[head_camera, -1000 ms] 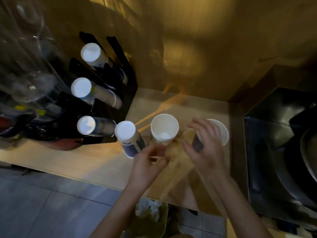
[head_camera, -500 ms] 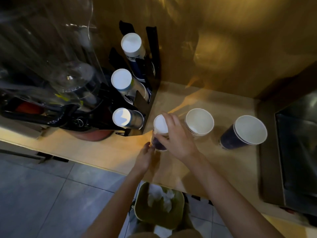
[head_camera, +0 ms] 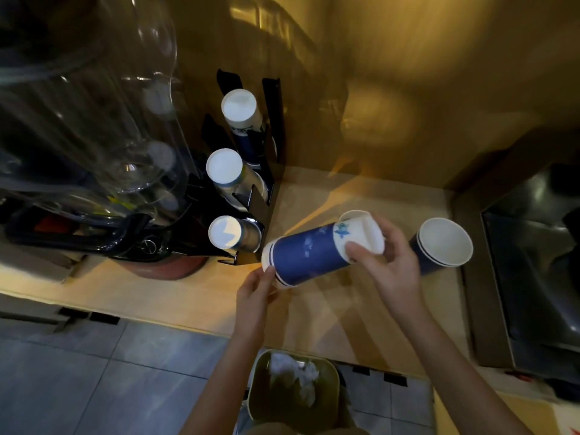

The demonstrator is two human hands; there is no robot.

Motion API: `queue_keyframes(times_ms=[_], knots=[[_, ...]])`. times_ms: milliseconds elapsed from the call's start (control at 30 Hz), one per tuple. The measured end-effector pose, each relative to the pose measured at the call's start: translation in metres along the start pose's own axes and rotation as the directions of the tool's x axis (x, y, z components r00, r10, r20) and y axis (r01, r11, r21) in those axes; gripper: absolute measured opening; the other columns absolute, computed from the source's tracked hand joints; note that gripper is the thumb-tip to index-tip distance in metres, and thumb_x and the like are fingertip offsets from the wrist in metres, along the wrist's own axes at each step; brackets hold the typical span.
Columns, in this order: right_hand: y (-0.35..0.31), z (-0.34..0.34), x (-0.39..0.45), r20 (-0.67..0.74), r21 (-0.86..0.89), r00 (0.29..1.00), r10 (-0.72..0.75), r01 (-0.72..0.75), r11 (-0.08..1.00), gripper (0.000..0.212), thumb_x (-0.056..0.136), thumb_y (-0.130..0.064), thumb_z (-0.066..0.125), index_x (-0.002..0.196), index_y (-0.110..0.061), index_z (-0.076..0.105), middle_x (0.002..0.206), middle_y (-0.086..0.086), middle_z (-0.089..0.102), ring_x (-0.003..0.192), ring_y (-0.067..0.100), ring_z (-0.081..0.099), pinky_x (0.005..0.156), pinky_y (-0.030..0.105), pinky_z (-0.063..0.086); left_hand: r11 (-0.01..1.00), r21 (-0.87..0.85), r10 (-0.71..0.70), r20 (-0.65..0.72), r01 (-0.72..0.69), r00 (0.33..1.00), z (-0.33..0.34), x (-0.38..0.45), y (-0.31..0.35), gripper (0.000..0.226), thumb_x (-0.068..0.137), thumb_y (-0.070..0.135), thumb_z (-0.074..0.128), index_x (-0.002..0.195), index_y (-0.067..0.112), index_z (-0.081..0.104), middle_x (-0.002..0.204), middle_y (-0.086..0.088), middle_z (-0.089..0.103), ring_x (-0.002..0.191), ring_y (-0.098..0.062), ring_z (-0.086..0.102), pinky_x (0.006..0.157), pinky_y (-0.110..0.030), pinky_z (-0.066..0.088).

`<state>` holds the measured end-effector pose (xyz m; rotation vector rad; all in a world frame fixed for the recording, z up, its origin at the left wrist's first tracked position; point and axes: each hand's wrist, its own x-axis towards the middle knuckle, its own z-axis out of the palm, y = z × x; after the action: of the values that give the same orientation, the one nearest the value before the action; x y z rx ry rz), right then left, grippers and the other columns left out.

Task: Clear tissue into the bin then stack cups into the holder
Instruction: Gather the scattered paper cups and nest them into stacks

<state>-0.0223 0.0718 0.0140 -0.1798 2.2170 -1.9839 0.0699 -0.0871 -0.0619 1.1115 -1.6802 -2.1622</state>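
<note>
A blue paper cup (head_camera: 309, 257) lies on its side in the air above the wooden counter (head_camera: 201, 296). My right hand (head_camera: 389, 265) grips its white base end; my left hand (head_camera: 255, 288) touches its rim end, which points left at the black cup holder (head_camera: 270, 127). The holder carries three rows of stacked cups (head_camera: 224, 166). Another blue cup stack (head_camera: 444, 243) stands upright to the right. Behind the held cup the rim of a white cup (head_camera: 353, 215) shows. Crumpled tissue (head_camera: 298, 376) lies in the olive bin (head_camera: 260, 400) below the counter edge.
A clear glass vessel with a black base (head_camera: 94, 146) crowds the left of the counter. A dark metal appliance (head_camera: 533, 277) stands at the right. A golden wall (head_camera: 408, 89) backs the counter. Grey floor tiles (head_camera: 78, 381) lie below.
My right hand has lifted the upside-down cup off the counter and tipped it onto its side, rim toward the holder. My left hand rose to meet its rim.
</note>
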Motion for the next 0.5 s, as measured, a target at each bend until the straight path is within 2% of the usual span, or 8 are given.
queue_keyframes(times_ms=[100, 167, 200, 300, 367, 433, 500], knots=[[-0.002, -0.025, -0.003, -0.043, 0.12, 0.992, 0.115, -0.11, 0.987, 0.042, 0.08, -0.008, 0.065, 0.118, -0.021, 0.053, 0.113, -0.001, 0.061, 0.103, 0.015, 0.06, 0.08, 0.03, 0.054, 0.998, -0.034, 0.061, 0.087, -0.058, 0.994, 0.008, -0.02, 0.016, 0.019, 0.089, 0.017, 0.052, 0.098, 0.006, 0.065, 0.096, -0.018, 0.067, 0.09, -0.025, 0.061, 0.08, -0.038, 0.048], [0.001, -0.042, -0.005, -0.042, 0.152, 0.975, 0.218, -0.21, 0.966, 0.043, 0.082, -0.01, 0.063, 0.123, -0.017, 0.051, 0.119, 0.008, 0.06, 0.1, 0.017, 0.061, 0.076, 0.031, 0.055, 0.995, -0.017, 0.097, 0.115, -0.095, 0.989, 0.014, -0.031, 0.022, 0.019, 0.088, 0.015, 0.053, 0.098, 0.005, 0.065, 0.097, -0.02, 0.068, 0.09, -0.026, 0.063, 0.082, -0.039, 0.048], [0.003, -0.049, -0.006, -0.027, 0.13, 0.97, 0.243, -0.238, 0.963, 0.044, 0.081, -0.01, 0.063, 0.123, -0.016, 0.051, 0.121, 0.011, 0.06, 0.099, 0.017, 0.062, 0.074, 0.029, 0.055, 0.994, -0.016, 0.111, 0.123, -0.11, 0.986, 0.016, -0.036, 0.025, 0.019, 0.087, 0.016, 0.053, 0.098, 0.005, 0.066, 0.095, -0.019, 0.069, 0.089, -0.026, 0.064, 0.082, -0.039, 0.049], [0.005, -0.067, -0.009, 0.048, -0.084, 0.975, 0.219, -0.215, 0.973, 0.048, 0.076, -0.01, 0.07, 0.117, -0.021, 0.047, 0.118, 0.008, 0.059, 0.098, 0.013, 0.06, 0.07, 0.019, 0.056, 0.991, -0.021, 0.131, 0.139, -0.129, 0.982, 0.019, -0.046, 0.034, 0.018, 0.086, 0.017, 0.054, 0.095, 0.008, 0.067, 0.088, -0.012, 0.072, 0.083, -0.022, 0.067, 0.078, -0.036, 0.051], [0.002, -0.075, -0.008, 0.101, -0.226, 0.971, 0.219, -0.192, 0.955, 0.059, 0.073, -0.015, 0.074, 0.12, -0.026, 0.039, 0.115, 0.001, 0.057, 0.101, 0.015, 0.059, 0.078, 0.026, 0.055, 0.989, -0.016, 0.148, 0.155, -0.147, 0.977, 0.019, -0.049, 0.039, 0.016, 0.085, 0.017, 0.055, 0.091, 0.011, 0.068, 0.079, -0.004, 0.074, 0.076, -0.016, 0.068, 0.071, -0.028, 0.053], [-0.003, -0.079, -0.005, 0.131, -0.519, 0.986, 0.098, -0.016, 0.854, 0.073, 0.068, -0.03, 0.078, 0.127, -0.026, 0.036, 0.115, -0.001, 0.054, 0.108, 0.019, 0.055, 0.087, 0.037, 0.051, 0.983, -0.008, 0.183, 0.157, -0.184, 0.97, 0.022, -0.051, 0.043, 0.013, 0.085, 0.016, 0.056, 0.085, 0.013, 0.069, 0.072, 0.001, 0.074, 0.069, -0.011, 0.067, 0.064, -0.02, 0.053], [-0.013, -0.076, -0.004, 0.271, -0.721, 0.959, -0.086, 0.261, 0.642, 0.083, 0.06, -0.05, 0.075, 0.13, -0.024, 0.038, 0.122, 0.0, 0.052, 0.114, 0.017, 0.048, 0.094, 0.033, 0.041, 0.977, -0.011, 0.214, 0.154, -0.214, 0.965, 0.029, -0.054, 0.047, 0.014, 0.085, 0.011, 0.056, 0.08, 0.012, 0.069, 0.064, 0.004, 0.073, 0.062, -0.006, 0.066, 0.059, -0.015, 0.051]])
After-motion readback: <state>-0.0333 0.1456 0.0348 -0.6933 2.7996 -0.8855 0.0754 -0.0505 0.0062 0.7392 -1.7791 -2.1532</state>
